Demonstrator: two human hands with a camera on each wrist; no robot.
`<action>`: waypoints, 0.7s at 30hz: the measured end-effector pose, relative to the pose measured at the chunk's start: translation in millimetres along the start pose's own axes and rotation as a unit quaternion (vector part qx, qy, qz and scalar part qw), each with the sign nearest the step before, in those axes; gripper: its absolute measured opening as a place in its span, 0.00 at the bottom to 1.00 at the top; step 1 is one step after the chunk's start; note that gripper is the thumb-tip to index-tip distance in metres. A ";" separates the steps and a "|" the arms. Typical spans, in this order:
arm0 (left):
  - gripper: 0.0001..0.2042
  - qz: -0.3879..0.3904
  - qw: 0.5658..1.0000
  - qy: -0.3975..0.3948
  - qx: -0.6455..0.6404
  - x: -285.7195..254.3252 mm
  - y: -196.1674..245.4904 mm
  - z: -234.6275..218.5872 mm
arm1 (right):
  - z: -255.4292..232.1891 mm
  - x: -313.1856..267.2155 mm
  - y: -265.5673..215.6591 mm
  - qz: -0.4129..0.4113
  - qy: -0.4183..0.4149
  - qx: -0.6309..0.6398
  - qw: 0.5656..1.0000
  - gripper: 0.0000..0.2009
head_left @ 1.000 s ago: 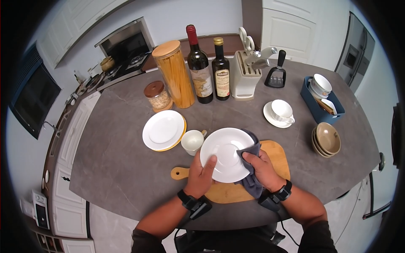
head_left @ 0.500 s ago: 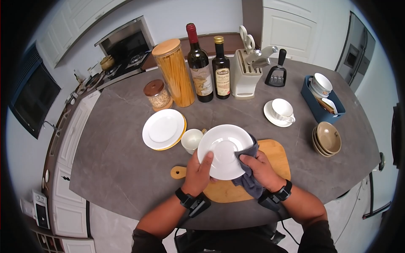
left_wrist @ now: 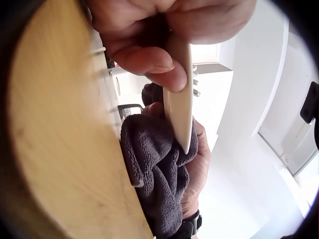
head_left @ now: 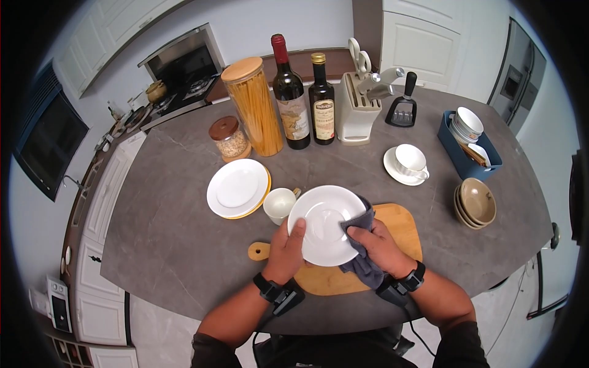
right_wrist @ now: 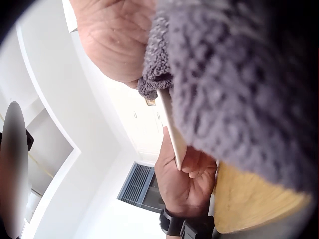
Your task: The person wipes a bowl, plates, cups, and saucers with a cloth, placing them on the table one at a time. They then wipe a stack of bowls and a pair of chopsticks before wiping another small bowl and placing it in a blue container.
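Observation:
A white plate is held up above the wooden board, tilted toward the head camera. My left hand grips its left edge, thumb on the upper face and fingers underneath, as the left wrist view shows. At the right edge my right hand pinches the plate through a dark grey cloth, its thumb on top. The cloth wraps both faces of the rim and hangs down toward the board; in the right wrist view the cloth covers most of that hand's fingers.
A white cup stands just left of the plate, beside stacked plates. Behind are jars, bottles and a knife block. On the right are a cup on a saucer, brown bowls and a blue bin.
The plate and both hands have shifted slightly left since the earliest frame. It rose a little midway and has since dipped back. Both grips look the same.

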State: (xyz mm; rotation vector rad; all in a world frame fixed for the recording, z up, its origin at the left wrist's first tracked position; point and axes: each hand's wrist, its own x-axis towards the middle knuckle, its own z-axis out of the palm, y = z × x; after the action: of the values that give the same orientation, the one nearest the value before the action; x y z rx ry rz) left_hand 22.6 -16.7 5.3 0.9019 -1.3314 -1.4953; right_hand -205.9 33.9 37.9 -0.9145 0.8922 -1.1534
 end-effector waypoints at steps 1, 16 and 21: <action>0.25 0.028 0.999 0.020 -0.001 0.9 -1.3 3.2 | 0.8 0.0 1.2 -0.027 0.001 -0.019 0.999 0.14; 0.24 -0.036 0.972 0.038 -0.228 -0.7 1.8 11.3 | 1.4 -13.6 -12.2 0.002 -0.151 -0.194 0.969 0.20; 0.24 -0.070 0.958 0.005 -0.278 -1.4 -2.3 6.8 | 4.3 -4.3 -11.0 -0.111 -0.175 -0.317 0.925 0.20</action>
State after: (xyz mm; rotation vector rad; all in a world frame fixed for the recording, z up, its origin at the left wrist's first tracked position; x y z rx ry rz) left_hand 16.2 -13.2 4.0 0.6410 -0.7768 -1.8412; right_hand -206.5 36.9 50.2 -1.7312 0.8905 -0.8435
